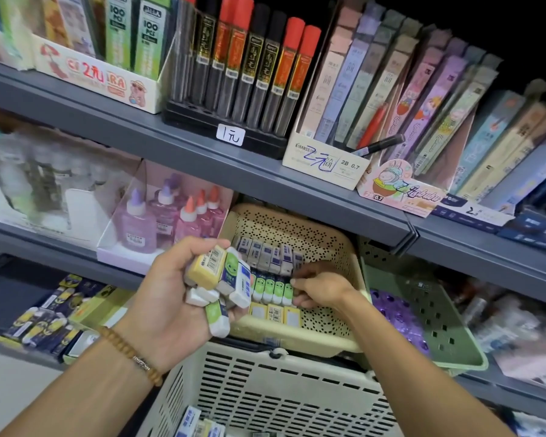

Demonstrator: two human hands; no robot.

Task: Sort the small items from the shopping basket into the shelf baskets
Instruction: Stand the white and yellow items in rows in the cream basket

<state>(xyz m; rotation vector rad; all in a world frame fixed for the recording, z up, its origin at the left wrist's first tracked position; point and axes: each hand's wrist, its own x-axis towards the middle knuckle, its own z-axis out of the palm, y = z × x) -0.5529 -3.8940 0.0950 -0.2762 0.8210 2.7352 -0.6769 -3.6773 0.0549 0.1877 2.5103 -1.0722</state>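
Head view: the step in hand looks like slotting a green eraser into its row inside the cream shelf basket (300, 337). The right hand (317, 287) reaches into that basket with fingers curled at the end of the green row (273, 290); whether they pinch an eraser or only nudge the row straight I cannot tell. To do this well, the piece should go in upright, label facing the same way as its neighbours, pressed snug against the last green one so the row stays tidy and does not spill into the white-and-blue row (270, 255) behind or the yellow row (275, 311) in front. The left hand (183, 298) grips a loose bunch of erasers (221, 279) just beside the basket's left rim; the lowest ones sit at the fingertips and could slip, so it should stay close over the shopping basket (265, 389) below.

The erasers are small rectangular blocks in paper sleeves: one yellow with a barcode, several white with green or blue printed sleeves. More lie at the bottom of the shopping basket (191, 424). A green shelf basket (429, 323) sits to the right.
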